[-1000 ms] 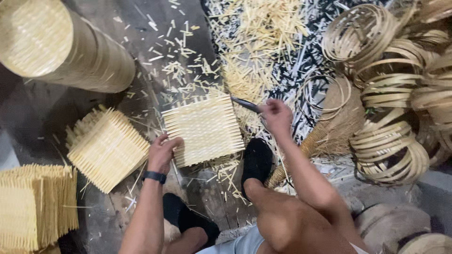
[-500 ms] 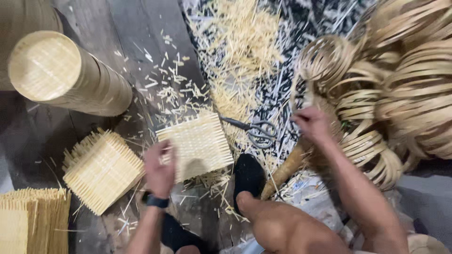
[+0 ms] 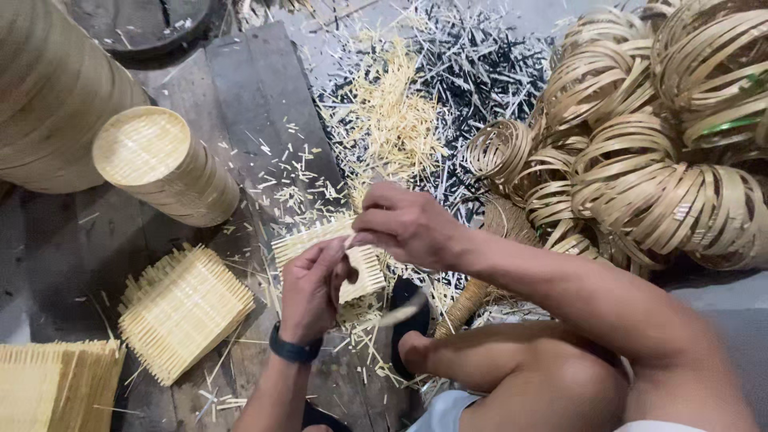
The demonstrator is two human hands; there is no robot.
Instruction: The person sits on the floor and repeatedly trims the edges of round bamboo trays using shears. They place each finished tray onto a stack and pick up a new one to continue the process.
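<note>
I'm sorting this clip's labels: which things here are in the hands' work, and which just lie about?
In hand:
- left hand and right hand, both on the square woven bamboo mat

Lying about:
- stack of woven mats
- column of round woven trays
- coiled bamboo hoops
- bamboo trimmings on the floor

Woven mat half behind hands
</note>
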